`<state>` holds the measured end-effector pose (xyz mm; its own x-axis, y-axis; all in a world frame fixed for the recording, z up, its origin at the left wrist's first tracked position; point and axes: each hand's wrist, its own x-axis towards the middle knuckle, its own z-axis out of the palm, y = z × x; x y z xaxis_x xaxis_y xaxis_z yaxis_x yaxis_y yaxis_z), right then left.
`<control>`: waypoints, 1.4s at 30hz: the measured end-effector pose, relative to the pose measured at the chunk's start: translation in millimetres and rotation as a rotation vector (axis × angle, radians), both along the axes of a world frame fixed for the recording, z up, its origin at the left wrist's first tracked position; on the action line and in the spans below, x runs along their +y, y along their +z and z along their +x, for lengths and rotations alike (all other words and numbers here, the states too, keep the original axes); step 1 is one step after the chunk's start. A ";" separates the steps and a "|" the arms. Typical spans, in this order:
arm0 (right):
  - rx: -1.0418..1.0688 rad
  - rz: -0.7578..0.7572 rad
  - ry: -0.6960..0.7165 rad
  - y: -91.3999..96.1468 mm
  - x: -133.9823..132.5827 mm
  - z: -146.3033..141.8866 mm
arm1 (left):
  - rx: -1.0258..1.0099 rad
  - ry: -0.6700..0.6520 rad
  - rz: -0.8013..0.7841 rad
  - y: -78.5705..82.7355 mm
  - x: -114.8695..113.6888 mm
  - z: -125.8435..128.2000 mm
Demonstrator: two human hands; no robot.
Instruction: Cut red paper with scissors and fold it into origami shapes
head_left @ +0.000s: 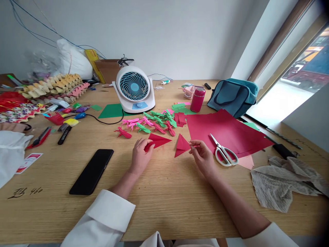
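My left hand [143, 153] is closed on a folded red paper piece [159, 140], whose sharp tip points right. Just right of it, my right hand [202, 156] pinches the edge of a second folded red triangle [181, 145]. Beyond both hands lie several small folded paper figures in red, pink and green [159, 118]. One red figure [123, 132] sits apart at their left end. White-handled scissors [224, 152] rest beside my right hand, partly on large red paper sheets [218, 128].
A white fan [134, 90] stands at the back, its black cord running left. Left of my arm lies a black phone [92, 171]. A red flask [197, 100] and a blue bag [232, 97] stand back right. A crumpled cloth [285, 181] lies at right.
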<state>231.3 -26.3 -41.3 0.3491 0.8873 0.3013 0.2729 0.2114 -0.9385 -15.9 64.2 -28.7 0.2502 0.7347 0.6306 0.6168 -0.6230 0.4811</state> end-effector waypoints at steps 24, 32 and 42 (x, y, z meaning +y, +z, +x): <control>-0.405 0.212 0.335 20.9 -16.6 -10.6 | -0.112 -0.409 0.087 17.1 -44.5 20.3; -0.501 0.325 0.299 14.1 -18.1 -13.2 | 0.052 -0.388 0.125 13.5 -40.5 21.0; -0.524 0.291 0.421 18.8 -23.6 -17.5 | 0.166 -0.437 0.022 14.7 -39.8 21.1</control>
<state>213.7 -49.9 -22.5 -0.2587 0.7729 0.5794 0.5114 0.6184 -0.5966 5.2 24.5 -14.0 0.6319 0.5251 0.5701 0.3620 -0.8503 0.3820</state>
